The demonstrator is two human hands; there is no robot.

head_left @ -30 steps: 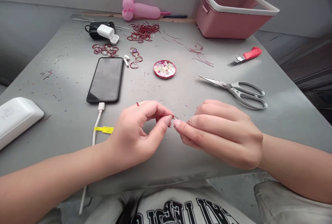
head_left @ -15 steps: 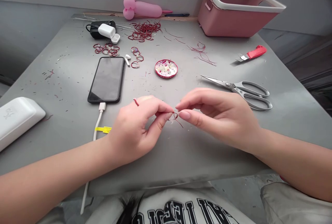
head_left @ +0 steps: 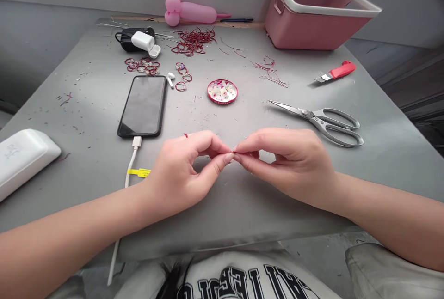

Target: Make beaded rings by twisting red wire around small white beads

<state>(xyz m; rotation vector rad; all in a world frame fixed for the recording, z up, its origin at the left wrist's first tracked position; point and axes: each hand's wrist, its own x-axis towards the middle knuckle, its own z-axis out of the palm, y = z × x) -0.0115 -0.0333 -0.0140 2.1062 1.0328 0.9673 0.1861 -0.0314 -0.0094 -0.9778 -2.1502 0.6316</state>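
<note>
Between the fingertips of both hands is a thin dark-red cord (head_left: 233, 152), mostly hidden by the fingers. My left hand (head_left: 190, 165) pinches it between thumb and index finger; a red cord ring (head_left: 186, 135) circles one of its fingers. From the other side, my right hand (head_left: 287, 165) pinches the cord as well, its fingertips almost touching the left ones. Beyond the hands sits a round red-rimmed lid (head_left: 236, 97) with small pale and pink beads (head_left: 222, 90) in it. Steel scissors (head_left: 312, 116) lie just past my right hand.
A phone (head_left: 142, 107) with a white cable (head_left: 130, 165) lies left of the hands. Behind are finished cord rings (head_left: 143, 65), a red cord pile (head_left: 196, 40), an earbud case (head_left: 143, 40) and a pink balloon (head_left: 197, 12). At right are a red-handled cutter (head_left: 342, 70) and a pink bin (head_left: 312, 26).
My right thumb and index finger, apart before, have closed on the cord and met the left fingertips. The loose loop and tail of cord that showed below are now hidden.
</note>
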